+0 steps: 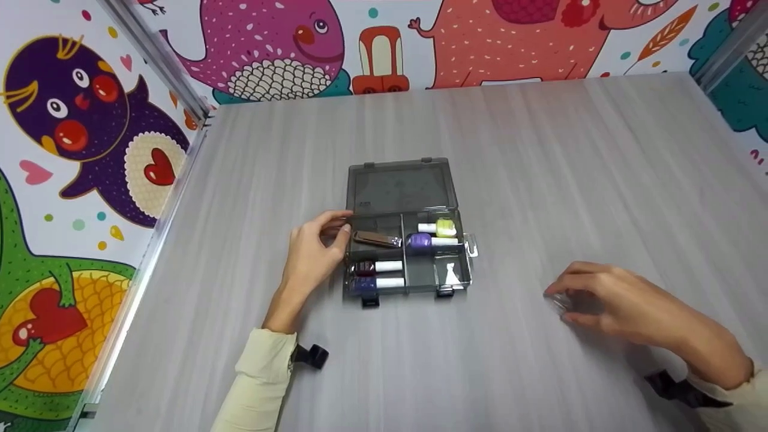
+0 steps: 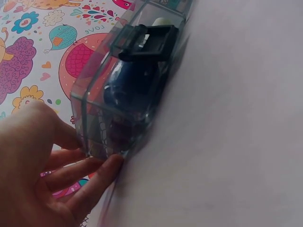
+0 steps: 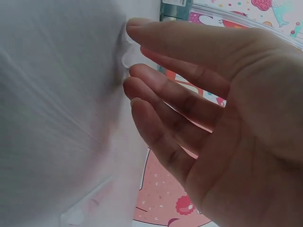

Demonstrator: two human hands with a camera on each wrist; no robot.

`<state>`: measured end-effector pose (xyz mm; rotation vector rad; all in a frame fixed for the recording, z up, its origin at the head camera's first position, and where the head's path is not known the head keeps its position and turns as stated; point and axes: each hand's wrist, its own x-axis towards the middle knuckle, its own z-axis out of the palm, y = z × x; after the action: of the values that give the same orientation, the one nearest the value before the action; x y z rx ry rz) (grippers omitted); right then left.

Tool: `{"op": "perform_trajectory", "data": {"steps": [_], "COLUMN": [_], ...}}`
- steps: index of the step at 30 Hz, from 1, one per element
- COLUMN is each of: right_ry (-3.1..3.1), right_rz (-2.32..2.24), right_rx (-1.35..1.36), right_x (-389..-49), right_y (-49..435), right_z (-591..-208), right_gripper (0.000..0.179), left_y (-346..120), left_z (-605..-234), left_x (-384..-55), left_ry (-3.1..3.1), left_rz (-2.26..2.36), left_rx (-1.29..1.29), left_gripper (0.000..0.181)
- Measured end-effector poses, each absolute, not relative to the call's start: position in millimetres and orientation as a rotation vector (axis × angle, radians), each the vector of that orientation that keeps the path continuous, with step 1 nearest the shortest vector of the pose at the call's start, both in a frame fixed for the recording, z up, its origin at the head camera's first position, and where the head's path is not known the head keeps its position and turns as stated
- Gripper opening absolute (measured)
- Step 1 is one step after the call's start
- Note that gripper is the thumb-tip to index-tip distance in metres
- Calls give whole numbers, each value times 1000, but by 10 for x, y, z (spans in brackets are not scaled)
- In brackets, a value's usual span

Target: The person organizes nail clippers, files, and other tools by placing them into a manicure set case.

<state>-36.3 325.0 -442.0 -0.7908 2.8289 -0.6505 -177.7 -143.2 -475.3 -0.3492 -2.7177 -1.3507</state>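
A smoky clear plastic box (image 1: 406,282) lies with its lid (image 1: 402,186) folded back. Its upper left compartment has a nail clipper (image 1: 377,239). A yellow nail polish bottle (image 1: 445,227) and a purple one (image 1: 420,241) lie upper right; a dark red one (image 1: 364,268) and a dark blue one (image 1: 364,284) lie lower left. My left hand (image 1: 315,249) touches the box's left side, thumb and fingertips at its wall. Off to the right, low over the table, my right hand (image 1: 612,300) pinches a small clear piece (image 1: 559,303) between thumb and fingers; its kind is unclear.
The grey wood-grain table (image 1: 510,372) meets printed cartoon panels at the back and sides. Two black latches, one here (image 1: 444,292), stick out from the box's front edge, and a clear tab (image 1: 471,245) juts from its right side.
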Motion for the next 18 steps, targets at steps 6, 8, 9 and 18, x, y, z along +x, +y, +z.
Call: {"op": "perform_trajectory", "data": {"steps": [6,8,9,18], "right_ry": [2816,2813,2814,2881], "right_rz": [-684,-693,-694,-694], "right_rx": [-757,-748,-746,-737], "right_x": [-383,-394,-399,-389], "right_y": [3210,3196,3190,3163], "right_z": [-4435,-4436,-4438,-4484], "right_gripper": [30,28,27,20], "left_y": [-1434,-1435,-1436,-1434], "left_z": [-4748,-4744,-4742,-4757], "left_x": [-1783,-1785,-1786,-1786], "left_ry": [-2723,-2722,-2722,-2720], "left_rz": [-1342,-1345,-1347,-1356], "left_rx": [-346,-345,-344,-348], "left_gripper": [29,29,29,29]}}
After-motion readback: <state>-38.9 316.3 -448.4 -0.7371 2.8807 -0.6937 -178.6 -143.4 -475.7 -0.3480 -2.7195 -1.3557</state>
